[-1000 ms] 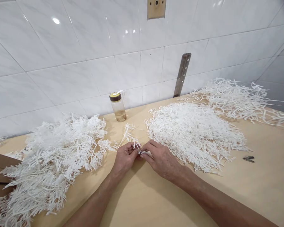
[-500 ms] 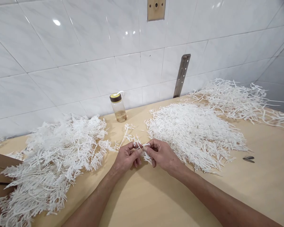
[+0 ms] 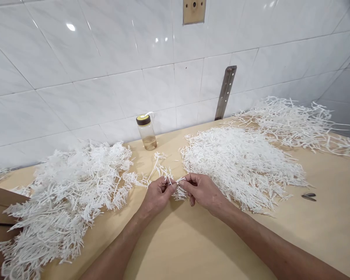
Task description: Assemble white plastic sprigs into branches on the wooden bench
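Near the middle of the table, my left hand (image 3: 157, 197) pinches a thin white branched plastic sprig (image 3: 180, 193) between thumb and fingers. Close beside it, my right hand (image 3: 204, 193) grips the sprig's other side with thumb and forefinger. The fingertips of both hands are nearly touching. Below them hangs a tuft of its fine tips, partly hidden by the fingers. Just beyond my hands lies a longer white branched stem (image 3: 156, 168). A large heap of bushy white sprigs (image 3: 76, 186) is on my left; a heap of short, thin white pieces (image 3: 239, 167) is on my right.
A clear bottle (image 3: 149, 142) with a dark lid stands near the tiled wall. Bare white branching stems (image 3: 291, 122) lie at the far right. A small dark two-piece object (image 3: 309, 196) is on the right. A metal bracket (image 3: 226, 93) leans at the wall. A brown box (image 3: 2, 204) sits at left.
The view has shifted slightly. My fingers have changed their hold a little on the sprig, and the right fingertips have moved slightly.
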`<control>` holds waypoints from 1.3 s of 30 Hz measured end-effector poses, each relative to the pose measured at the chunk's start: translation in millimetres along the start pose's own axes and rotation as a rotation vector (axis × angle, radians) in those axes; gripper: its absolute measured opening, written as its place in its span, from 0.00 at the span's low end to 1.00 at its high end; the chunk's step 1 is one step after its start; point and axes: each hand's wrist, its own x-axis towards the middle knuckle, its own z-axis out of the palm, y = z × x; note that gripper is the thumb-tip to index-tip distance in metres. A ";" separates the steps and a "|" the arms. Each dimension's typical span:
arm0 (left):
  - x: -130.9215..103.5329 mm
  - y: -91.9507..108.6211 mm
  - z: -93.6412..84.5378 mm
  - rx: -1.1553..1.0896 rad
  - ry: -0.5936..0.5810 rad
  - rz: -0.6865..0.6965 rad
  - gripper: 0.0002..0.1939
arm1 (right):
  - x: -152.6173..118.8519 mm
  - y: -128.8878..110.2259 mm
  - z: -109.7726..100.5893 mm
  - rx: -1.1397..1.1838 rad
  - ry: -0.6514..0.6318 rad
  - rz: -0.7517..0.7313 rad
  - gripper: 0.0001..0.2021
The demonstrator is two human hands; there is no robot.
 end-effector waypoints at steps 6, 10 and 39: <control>0.7 -0.6 -1.9 0.078 -0.038 -0.001 0.18 | 1.3 1.2 0.0 0.061 0.001 -0.018 0.13; -0.5 4.6 -2.6 0.061 -0.050 -0.017 0.20 | 0.2 -0.1 -1.7 0.007 -0.015 -0.017 0.12; -6.2 11.7 1.5 0.169 -0.089 0.037 0.19 | -1.4 -3.4 -16.6 -0.166 -0.144 -0.098 0.11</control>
